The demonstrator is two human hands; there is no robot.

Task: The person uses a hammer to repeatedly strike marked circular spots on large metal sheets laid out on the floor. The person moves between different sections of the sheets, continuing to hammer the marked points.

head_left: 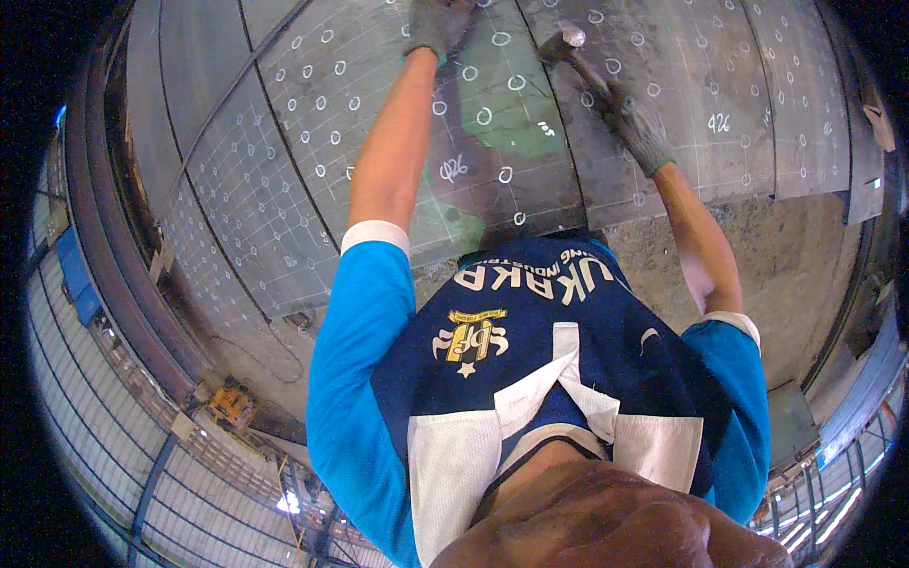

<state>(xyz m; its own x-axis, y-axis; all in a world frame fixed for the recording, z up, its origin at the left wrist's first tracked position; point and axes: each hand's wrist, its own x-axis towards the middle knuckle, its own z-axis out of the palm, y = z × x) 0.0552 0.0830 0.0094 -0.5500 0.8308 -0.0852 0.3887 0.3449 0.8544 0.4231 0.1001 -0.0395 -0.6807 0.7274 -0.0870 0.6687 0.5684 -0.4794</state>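
My left hand [443, 23], in a dark glove with a green cuff, is at the top edge over a steel plate [379, 142]. Its fingers look curled, but the edge cuts them off and whatever they hold is hidden. To its right, my right hand [641, 125], gloved too, is closed round the handle of a hammer [562, 44]. The hammer head points away to the upper left, above a seam between two plates. White chalk circles, thin grid lines and handwritten marks cover the plates. A greenish patch [516, 118] colours the plate between my arms.
More marked plates lie side by side to the left [241, 189] and right [800, 104], parted by dark seams. A thin dark cable [222, 109] curves over the left plates. Long steel beams [104, 227] run at far left, near a yellow machine [230, 405]. Bare concrete floor [677, 260] borders the plates.
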